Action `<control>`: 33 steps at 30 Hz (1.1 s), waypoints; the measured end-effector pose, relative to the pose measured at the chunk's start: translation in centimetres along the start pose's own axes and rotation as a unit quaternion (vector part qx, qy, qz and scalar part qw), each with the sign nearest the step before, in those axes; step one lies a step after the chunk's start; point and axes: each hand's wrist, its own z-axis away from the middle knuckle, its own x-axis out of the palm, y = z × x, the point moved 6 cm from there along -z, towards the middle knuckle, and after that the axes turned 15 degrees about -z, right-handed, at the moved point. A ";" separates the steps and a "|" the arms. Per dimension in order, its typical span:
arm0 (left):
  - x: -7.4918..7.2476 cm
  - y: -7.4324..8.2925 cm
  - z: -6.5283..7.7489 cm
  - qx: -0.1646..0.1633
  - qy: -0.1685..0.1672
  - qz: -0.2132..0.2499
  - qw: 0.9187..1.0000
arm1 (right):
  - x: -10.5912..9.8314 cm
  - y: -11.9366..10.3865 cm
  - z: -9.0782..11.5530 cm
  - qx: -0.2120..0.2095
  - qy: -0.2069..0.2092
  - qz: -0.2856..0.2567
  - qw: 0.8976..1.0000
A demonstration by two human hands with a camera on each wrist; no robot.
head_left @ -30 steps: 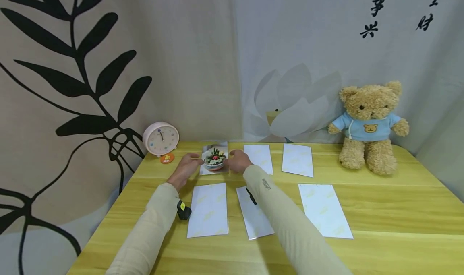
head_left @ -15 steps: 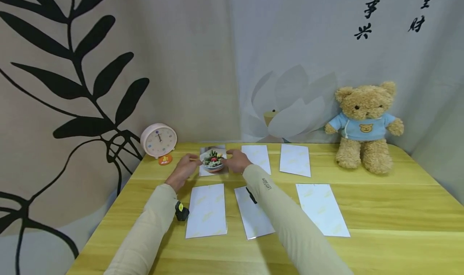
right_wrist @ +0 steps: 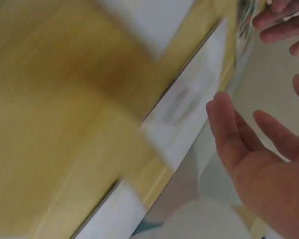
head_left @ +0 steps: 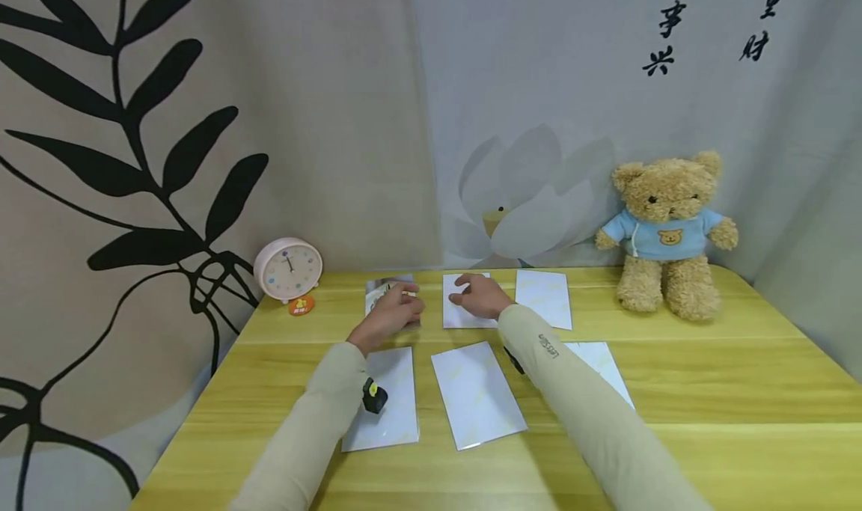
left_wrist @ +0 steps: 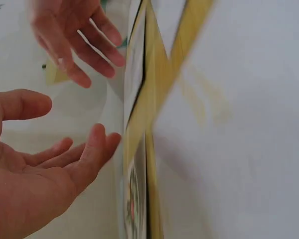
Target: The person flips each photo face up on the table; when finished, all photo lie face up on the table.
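My left hand (head_left: 389, 315) is over the photo card (head_left: 374, 291) at the back left of the table and hides most of its potted-plant picture. In the left wrist view that hand (left_wrist: 50, 169) has loosely bent, spread fingers and nothing between them. My right hand (head_left: 483, 297) hovers at the white card (head_left: 459, 319) in the middle of the back row. Its fingers (right_wrist: 225, 124) are relaxed and hold nothing in the right wrist view; whether they touch the card cannot be told. Another white card (head_left: 544, 299) lies just right of it.
In the front row lie a left card (head_left: 397, 421), partly under my left forearm, a middle card (head_left: 478, 395) and a right card (head_left: 602, 361) partly behind my right sleeve. A pink clock (head_left: 289, 269), orange disc (head_left: 301, 305) and teddy bear (head_left: 669, 234) stand along the back.
Both hands have moved right. They had held the photo card by its two sides; the right has left it for the middle back card, while the left now hangs over the photo card.
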 end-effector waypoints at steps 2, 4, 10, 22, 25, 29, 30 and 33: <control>0.8 0.6 -0.2 0.002 -0.013 -0.010 1.000 | -1.0 0.8 0.4 0.002 0.009 0.026 1.000; 1.5 1.0 -0.5 0.007 -0.021 -0.031 0.999 | -1.9 1.5 0.7 0.004 0.017 0.038 0.999; 2.4 1.4 -1.2 -0.007 -0.019 -0.108 0.994 | -2.6 2.6 1.5 -0.012 0.027 0.040 0.999; 2.3 1.4 -1.9 -0.032 0.017 -0.027 0.999 | -0.8 1.8 1.4 -0.023 0.031 0.091 0.995; 2.0 1.2 -2.2 -0.036 0.039 0.017 0.998 | -0.8 1.2 1.4 -0.032 0.038 0.117 0.992; 2.1 1.3 -2.5 -0.028 0.043 0.081 0.995 | -0.8 0.6 1.5 -0.036 0.047 0.127 0.990; 2.2 1.4 -2.6 -0.024 0.043 0.096 0.994 | -0.7 0.5 1.5 -0.037 0.047 0.126 0.990; 2.6 1.6 -2.9 -0.012 0.045 0.132 0.990 | -0.7 0.1 1.6 -0.041 0.045 0.121 0.991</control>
